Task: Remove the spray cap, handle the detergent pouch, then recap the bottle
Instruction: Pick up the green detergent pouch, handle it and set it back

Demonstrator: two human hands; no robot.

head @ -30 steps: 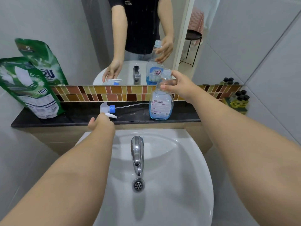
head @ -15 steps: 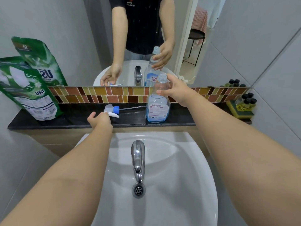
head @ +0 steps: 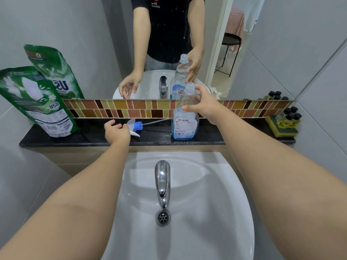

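A clear spray bottle (head: 185, 124) with blue liquid in its bottom stands uncapped on the black ledge (head: 90, 136). My right hand (head: 205, 106) holds its upper part, thumb on the front and fingers behind the neck. The spray cap (head: 135, 127), white with a blue collar, lies on its side on the ledge to the left, its thin tube reaching toward the bottle. My left hand (head: 116, 133) hovers just left of the cap with fingers spread and holds nothing. The green detergent pouch (head: 35, 102) leans on the wall at the ledge's left end.
Below the ledge is a white basin (head: 216, 212) with a chrome tap (head: 162, 181) and a drain. Small black-capped bottles (head: 289, 117) sit on a yellow-green sponge at the ledge's right end. A mirror above the mosaic tile strip reflects the scene.
My left hand has opened and let go of the spray cap, which now lies alone on the ledge. My right hand stays on the bottle.
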